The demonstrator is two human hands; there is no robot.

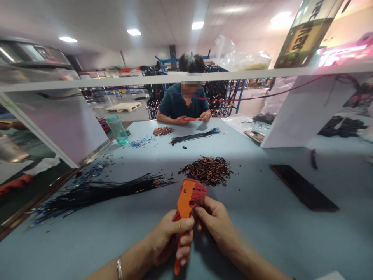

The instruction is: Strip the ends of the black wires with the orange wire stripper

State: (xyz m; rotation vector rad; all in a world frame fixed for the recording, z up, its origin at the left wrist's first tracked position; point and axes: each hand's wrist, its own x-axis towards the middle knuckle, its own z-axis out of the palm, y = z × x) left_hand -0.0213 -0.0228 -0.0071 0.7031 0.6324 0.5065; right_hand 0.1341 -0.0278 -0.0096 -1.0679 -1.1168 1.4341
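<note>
My left hand [177,237] is wrapped round the handles of an orange and red wire stripping tool [186,200], its head pointing away from me. Beside the tool's jaws is my right hand [212,216], with thumb and fingers pinched together; what they hold is too small or hidden to name. Just beyond the tool lies a pile of small black and copper-coloured pieces [208,170]. A long bundle of black wires [101,196] with blue ends stretches across the table's left side.
Across the grey table [247,245] sits a person [186,103] holding a red tool. A phone [303,186] lies at the right, a green bottle [117,130] stands back left. A white shelf [116,81] spans above, and more wires [195,136] lie farther back.
</note>
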